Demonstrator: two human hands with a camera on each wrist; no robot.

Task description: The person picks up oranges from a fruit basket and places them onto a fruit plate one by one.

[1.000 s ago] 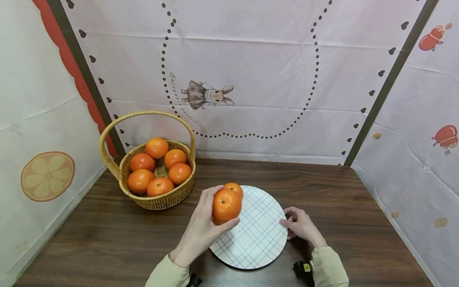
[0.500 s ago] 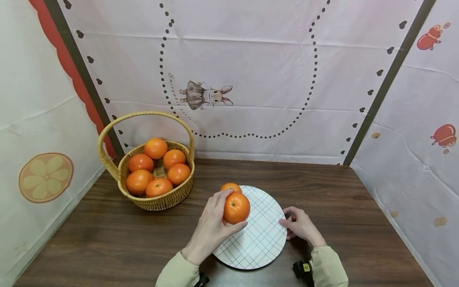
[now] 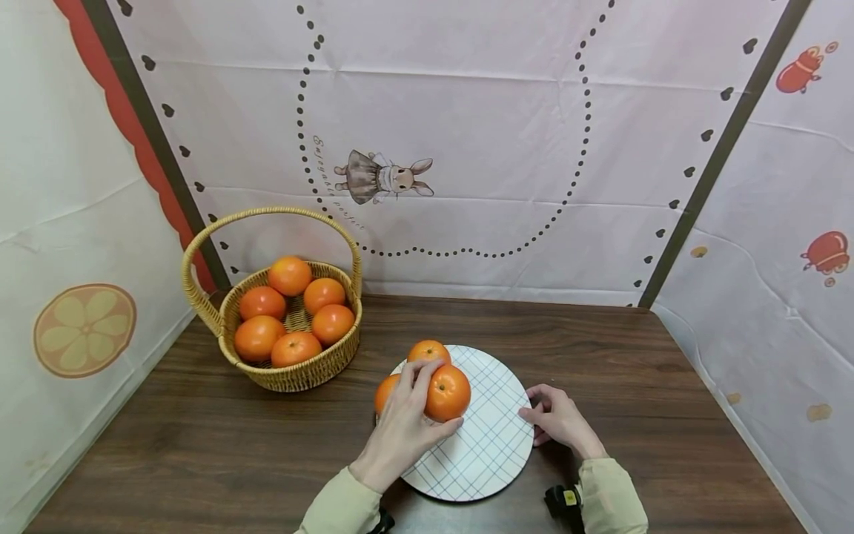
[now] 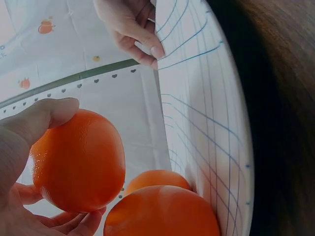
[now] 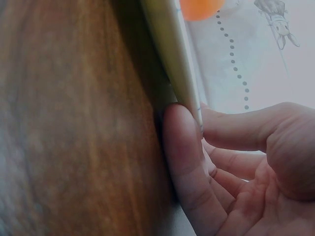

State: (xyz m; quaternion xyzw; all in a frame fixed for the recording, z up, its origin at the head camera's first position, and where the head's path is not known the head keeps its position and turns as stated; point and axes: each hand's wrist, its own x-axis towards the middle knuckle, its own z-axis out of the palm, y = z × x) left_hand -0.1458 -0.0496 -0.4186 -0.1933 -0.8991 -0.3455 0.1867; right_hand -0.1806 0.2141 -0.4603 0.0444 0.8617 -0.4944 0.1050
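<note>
"Between the thumb and fingers of the left hand [image 3: 400, 434], what do you see?"

"One orange [image 3: 448, 393], gripped with the thumb on the near side and the fingertips on the far side, its stem spot facing up."

"Is it down on the plate [image 3: 487, 445]?"

"No. In the left wrist view, pale background shows between that fruit and the plate, so they are apart. The plate, white with blue crossing lines, lies below the left hand."

"And around that hand?"

"A second orange [image 3: 429, 351] sits just beyond the fingertips, at the far part of the plate. A third orange [image 3: 385, 393] is just left of the fingers, at the rim and partly hidden by the hand. I can't tell whether either touches the held one."

"What about the right hand [image 3: 563, 423]?"

"It pinches the plate's rim, on the side away from the left hand, one digit above the edge and another under it."

"Anything farther off?"

"Beyond the left hand and well to its left, a wicker basket [image 3: 293, 380] with a tall handle holds six oranges [image 3: 296, 348]. It stands on the dark wooden table [image 3: 634, 356] beneath both hands. Farther beyond the hands hangs a pale cloth [image 3: 467, 133] with a printed rabbit."
</note>
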